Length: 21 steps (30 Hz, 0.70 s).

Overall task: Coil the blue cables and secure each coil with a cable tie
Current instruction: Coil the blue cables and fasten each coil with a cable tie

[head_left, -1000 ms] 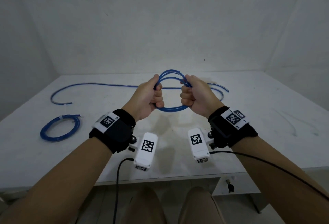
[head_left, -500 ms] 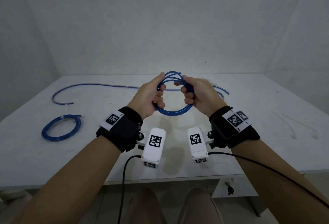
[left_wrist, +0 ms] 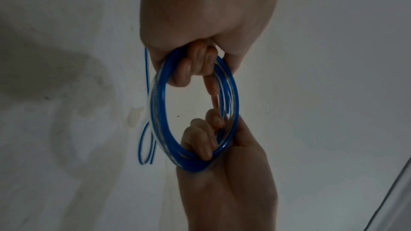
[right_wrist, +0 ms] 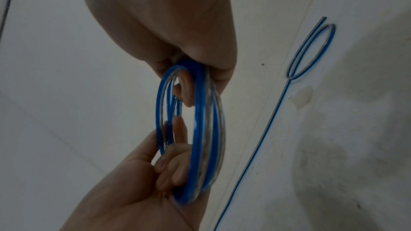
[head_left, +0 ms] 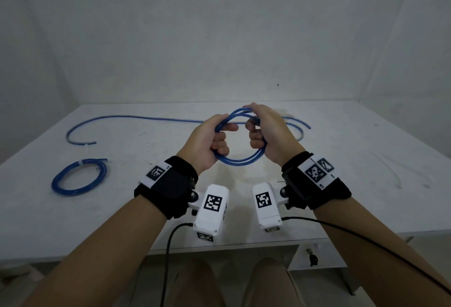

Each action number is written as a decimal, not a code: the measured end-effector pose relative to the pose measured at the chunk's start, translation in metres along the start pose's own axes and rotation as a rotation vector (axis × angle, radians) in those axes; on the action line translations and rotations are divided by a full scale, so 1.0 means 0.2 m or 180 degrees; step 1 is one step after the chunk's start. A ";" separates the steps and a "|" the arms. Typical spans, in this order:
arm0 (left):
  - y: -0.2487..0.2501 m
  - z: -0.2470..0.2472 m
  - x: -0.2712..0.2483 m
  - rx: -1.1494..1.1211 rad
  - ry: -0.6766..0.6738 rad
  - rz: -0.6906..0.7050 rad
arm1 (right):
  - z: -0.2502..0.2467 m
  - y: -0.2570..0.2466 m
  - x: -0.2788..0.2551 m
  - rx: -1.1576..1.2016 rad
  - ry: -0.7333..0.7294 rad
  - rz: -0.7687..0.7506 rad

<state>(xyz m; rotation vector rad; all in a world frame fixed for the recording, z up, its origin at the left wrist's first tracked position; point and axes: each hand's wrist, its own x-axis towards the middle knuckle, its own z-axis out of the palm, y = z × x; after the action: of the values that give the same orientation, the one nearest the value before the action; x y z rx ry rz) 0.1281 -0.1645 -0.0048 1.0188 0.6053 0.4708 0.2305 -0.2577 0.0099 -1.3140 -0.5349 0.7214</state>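
**Inspector:** Both hands were closed on the work. Left hand [head_left: 206, 143] had its fingers curled round the left side of the blue coil [head_left: 240, 161]; right hand [head_left: 267, 133] gripped the right side, its upper fingers pinching the strands at the top of the loop. Coil was held in the air above the white table [head_left: 341, 160], near its front edge.

**Clerk:** Any tie on it?

**Inspector:** None visible. In the wrist views the turns sat loosely side by side, not bound. My judgement: winding was finished or nearly so, and the step in hand was gathering the turns ahead of tying.

**Clerk:** And the rest?

**Inspector:** A finished coil [head_left: 79, 177] lay at the near left of the table, with a pale band on its far side. A loose blue cable [head_left: 136, 118] ran along the far side, uncoiled.

**Clerk:** Next move?

**Inspector:** One hand would have to hold all the turns alone, freeing the other for a tie. I could not locate a spare tie with certainty.
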 end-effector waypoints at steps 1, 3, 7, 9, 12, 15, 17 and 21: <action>0.00 0.00 0.00 0.0040 -0.0022 -0.0010 | 0.00 0.01 0.01 -0.0050 -0.0018 -0.0025; 0.00 -0.01 0.00 0.0053 -0.0061 -0.0021 | -0.02 0.02 0.02 -0.0162 -0.0085 -0.0081; 0.01 -0.01 -0.01 0.0118 0.0030 0.0148 | -0.03 0.02 0.04 -0.0154 -0.0152 -0.0132; 0.01 0.01 -0.01 0.0388 0.0120 0.0411 | -0.04 0.02 0.05 -0.0102 -0.0114 -0.0154; -0.01 0.03 -0.02 0.0827 0.0243 0.0703 | -0.04 0.01 0.05 0.0015 -0.0046 -0.0120; -0.04 0.04 -0.01 0.1151 0.0487 0.1119 | -0.04 0.02 0.04 0.0052 -0.0031 -0.0147; -0.05 0.03 0.00 0.1184 0.0630 0.1325 | -0.04 0.03 0.03 0.0048 -0.0038 -0.0223; -0.06 0.02 0.03 0.0990 0.0702 0.1376 | -0.05 0.06 0.03 -0.0133 -0.0200 -0.0441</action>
<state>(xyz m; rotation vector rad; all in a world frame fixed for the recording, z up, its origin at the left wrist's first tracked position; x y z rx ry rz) 0.1358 -0.1693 -0.0141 1.4154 0.6684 0.8977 0.2402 -0.2594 -0.0035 -1.2828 -0.6880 0.6413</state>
